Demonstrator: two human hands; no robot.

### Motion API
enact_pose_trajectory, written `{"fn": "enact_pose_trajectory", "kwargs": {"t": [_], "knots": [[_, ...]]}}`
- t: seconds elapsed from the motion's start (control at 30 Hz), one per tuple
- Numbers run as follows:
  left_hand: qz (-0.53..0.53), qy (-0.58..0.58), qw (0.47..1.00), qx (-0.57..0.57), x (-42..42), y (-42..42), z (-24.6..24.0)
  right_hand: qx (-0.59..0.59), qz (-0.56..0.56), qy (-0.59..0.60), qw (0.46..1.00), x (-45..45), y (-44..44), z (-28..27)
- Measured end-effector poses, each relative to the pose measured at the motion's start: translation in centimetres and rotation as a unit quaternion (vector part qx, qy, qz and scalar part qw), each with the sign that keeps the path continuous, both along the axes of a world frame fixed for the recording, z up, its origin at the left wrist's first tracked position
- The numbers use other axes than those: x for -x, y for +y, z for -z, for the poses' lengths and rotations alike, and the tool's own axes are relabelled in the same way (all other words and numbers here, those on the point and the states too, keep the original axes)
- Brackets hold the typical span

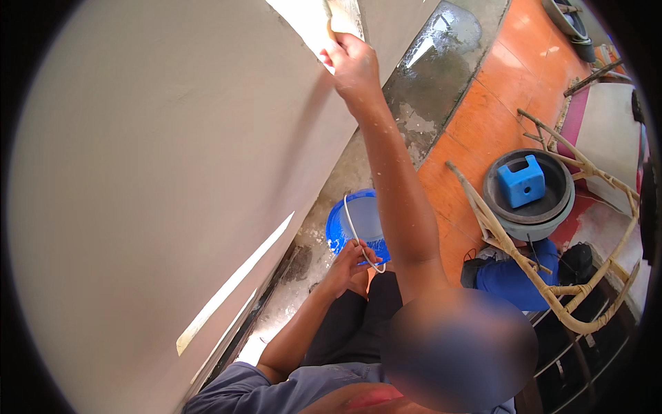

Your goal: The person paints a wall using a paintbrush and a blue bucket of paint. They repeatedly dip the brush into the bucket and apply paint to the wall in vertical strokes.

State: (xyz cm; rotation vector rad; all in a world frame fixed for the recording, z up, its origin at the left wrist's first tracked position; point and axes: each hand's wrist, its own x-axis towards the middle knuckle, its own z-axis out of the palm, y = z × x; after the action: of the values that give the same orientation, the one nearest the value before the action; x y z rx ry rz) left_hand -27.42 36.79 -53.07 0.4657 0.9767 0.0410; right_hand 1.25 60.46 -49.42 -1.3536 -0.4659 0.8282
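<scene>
My left hand point(347, 266) holds the white handle point(352, 222) of a blue plastic bucket point(337, 227). Greyish-white liquid point(362, 217) lies in the bucket, and white splashes mark its inner side; my right forearm hides part of it. Raised high along the pale plastered wall point(170, 155), my right hand point(357, 64) has its fingers curled around a thin pale object point(329, 23). Strong sunlight washes that object out, so its kind is unclear. White specks dot my right hand and forearm.
Wet concrete point(424, 88) runs along the wall beside orange floor tiles point(476, 124). At right, a blue plastic stool point(522, 181) sits in a dark basin point(491, 191), near a bamboo frame point(576, 305) and blue cloth point(517, 282). Another basin point(556, 18) stands at top right.
</scene>
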Motion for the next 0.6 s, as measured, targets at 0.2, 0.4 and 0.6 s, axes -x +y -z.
{"fn": "enact_pose_trajectory", "kwargs": {"t": [0.2,0.4,0.6], "knots": [[0.005,0.031,0.999,-0.005,1.3,0.2,-0.6,0.044,-0.066,-0.091,0.993,-1.0,-2.6,-0.9],[0.026,0.028,0.998,-0.041,1.8,1.0,-0.7,-0.084,-0.023,-0.099,0.991,-2.1,0.4,-1.7],[-0.001,0.022,0.999,-0.033,1.8,1.7,-0.8,0.111,0.044,-0.052,0.991,0.8,-3.3,1.4]]}}
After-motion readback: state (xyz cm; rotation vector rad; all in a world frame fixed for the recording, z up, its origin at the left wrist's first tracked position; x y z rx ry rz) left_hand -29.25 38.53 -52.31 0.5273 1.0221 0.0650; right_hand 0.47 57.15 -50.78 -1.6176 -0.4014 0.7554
